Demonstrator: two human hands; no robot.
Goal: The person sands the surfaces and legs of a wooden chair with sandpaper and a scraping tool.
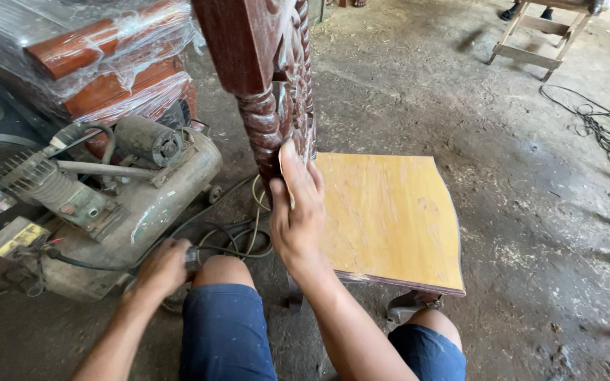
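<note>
My knees in blue shorts (227,331) fill the bottom middle of the frame, cut off by the lower edge. My left hand (164,268), at lower left, is closed around a dark tool handle (192,255) just beside my left knee; the hand covers most of it, so I cannot make out what kind of tool it is. A black hose (86,262) runs from there toward the left.

My right hand (296,212), in the middle of the frame, lies flat with fingers together against the carved dark post of a chair (270,120), pressing a small pale sheet (287,185) against the wood. Only the edge of that sheet shows past my fingers, so I cannot tell exactly what it is. The post rises out of the top of the frame, so the upper part of the chair back is cut off. Just right of my hand is the bare yellowish seat board (390,219), its front edge near my right knee.

At left stands a dusty air compressor (121,190) with a motor on top, cables (238,236) looped on the floor beside it. Behind it, in the upper left, red-brown wooden pieces lie wrapped in clear plastic (107,49).

Farther off, at upper right, part of a pale wooden frame (538,35) stands on the dirty floor (517,176), with someone's feet barely showing behind it. A tangle of wire (601,127) lies at the right edge.
</note>
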